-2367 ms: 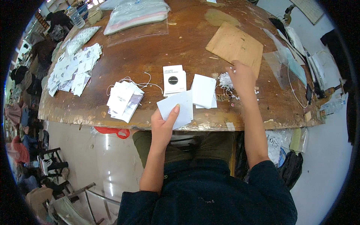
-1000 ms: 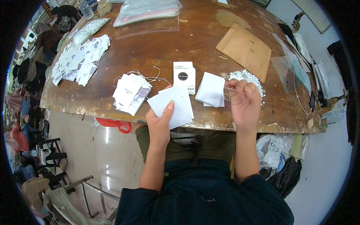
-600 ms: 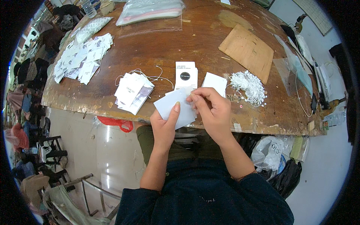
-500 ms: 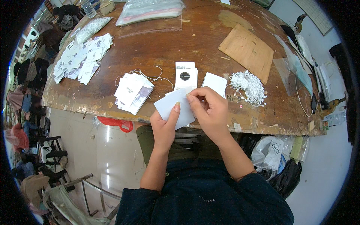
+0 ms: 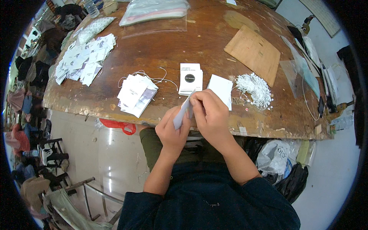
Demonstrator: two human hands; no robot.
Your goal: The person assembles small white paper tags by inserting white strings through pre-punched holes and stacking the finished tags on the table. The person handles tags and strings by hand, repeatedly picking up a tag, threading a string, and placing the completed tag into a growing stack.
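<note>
Just in front of the table's near edge, my left hand is closed on a white card, held tilted so mostly its narrow side shows. Whether it is one card or several together, I cannot tell. My right hand pinches the card's upper end between thumb and fingers. Beyond the hands lies a stack of white printed cards with a black circle. To its right are plain white cards and a heap of white tag strings. Left of my hands sits a stack of tags with loose cords.
A larger pile of white tags and a filled clear bag are at the far left of the wooden table. Clear plastic sleeves lie at the back. A wooden board rests at the right. Bags stand below the right edge.
The white card has turned from lying nearly flat toward me to standing almost edge-on. My left hand has rotated and moved slightly right; the right keeps its pinch.
</note>
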